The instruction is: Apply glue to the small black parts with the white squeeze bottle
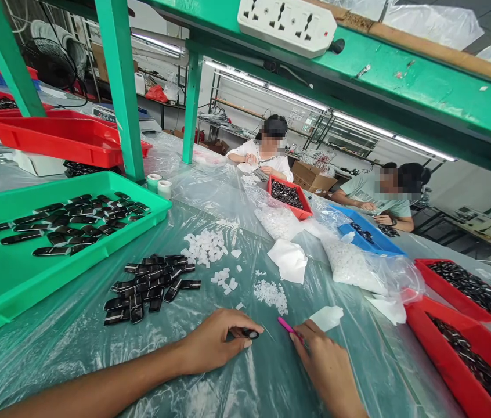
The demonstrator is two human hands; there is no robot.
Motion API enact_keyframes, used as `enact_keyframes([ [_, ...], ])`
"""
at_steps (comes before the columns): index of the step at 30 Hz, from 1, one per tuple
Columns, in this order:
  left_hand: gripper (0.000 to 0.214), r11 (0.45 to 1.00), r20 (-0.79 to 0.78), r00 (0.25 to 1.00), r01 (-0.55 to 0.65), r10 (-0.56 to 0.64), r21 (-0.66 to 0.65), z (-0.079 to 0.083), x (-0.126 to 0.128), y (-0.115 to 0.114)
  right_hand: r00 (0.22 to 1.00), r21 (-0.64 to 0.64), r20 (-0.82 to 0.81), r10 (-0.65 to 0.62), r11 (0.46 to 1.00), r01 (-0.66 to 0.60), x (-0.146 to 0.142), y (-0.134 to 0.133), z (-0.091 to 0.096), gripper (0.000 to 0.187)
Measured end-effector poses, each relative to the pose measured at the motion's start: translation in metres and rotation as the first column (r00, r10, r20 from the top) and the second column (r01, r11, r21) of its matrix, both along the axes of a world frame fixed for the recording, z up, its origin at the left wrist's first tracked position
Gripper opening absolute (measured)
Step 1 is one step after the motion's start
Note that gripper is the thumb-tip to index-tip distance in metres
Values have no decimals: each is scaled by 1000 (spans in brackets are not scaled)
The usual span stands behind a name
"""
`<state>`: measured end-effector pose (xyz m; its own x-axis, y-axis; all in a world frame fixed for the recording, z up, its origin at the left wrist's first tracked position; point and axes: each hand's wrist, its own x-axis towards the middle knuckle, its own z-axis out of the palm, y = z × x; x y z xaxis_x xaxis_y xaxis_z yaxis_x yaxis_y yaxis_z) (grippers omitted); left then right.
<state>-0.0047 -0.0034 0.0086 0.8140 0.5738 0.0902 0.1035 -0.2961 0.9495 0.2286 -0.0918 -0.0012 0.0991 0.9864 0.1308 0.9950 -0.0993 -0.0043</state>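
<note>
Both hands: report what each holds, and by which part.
Left hand grips a small black piece, right hand a pink tool, each behind its exposed end.

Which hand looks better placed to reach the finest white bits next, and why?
Probably the right hand: it holds a pink tool whose tip points toward the finest white bits. The left hand is holding a black piece, so seems less free.

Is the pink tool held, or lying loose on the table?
Held: the right hand grips the pink tool, its tip apart from the black piece in the left hand.
</note>
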Motion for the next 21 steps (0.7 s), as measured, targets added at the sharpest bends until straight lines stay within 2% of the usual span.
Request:
enact_keyframes([
  [2,29,1000,-2,1000,4,-4,13,-1,0,0,992,67,-124,-16,997,25,-3,-2,2,22],
  [4,29,999,-14,1000,11,-11,39,-1,0,0,927,203,-374,-18,974,101,-9,-5,6,19],
  [5,29,998,-25,1000,19,-17,56,-1,0,0,851,279,-524,24,950,144,-14,-8,9,19],
  [7,30,995,-45,998,41,-37,93,-1,0,0,614,409,-766,191,882,236,-26,-13,15,16],
  [9,32,990,-47,998,58,-52,132,-1,0,0,377,471,-859,347,824,315,-41,-17,19,14],
  [10,33,987,-41,998,62,-57,151,-1,0,0,290,477,-873,392,810,340,-48,-18,21,16],
  [12,33,980,-28,997,70,-66,187,-2,0,-1,181,477,-879,442,806,350,-61,-20,20,16],
  [15,32,967,-12,997,76,-76,242,-2,1,-2,132,486,-873,469,821,298,-71,-21,15,12],
  [21,33,959,-11,997,82,-82,273,0,2,-1,154,505,-863,481,822,262,-74,-19,5,12],
])
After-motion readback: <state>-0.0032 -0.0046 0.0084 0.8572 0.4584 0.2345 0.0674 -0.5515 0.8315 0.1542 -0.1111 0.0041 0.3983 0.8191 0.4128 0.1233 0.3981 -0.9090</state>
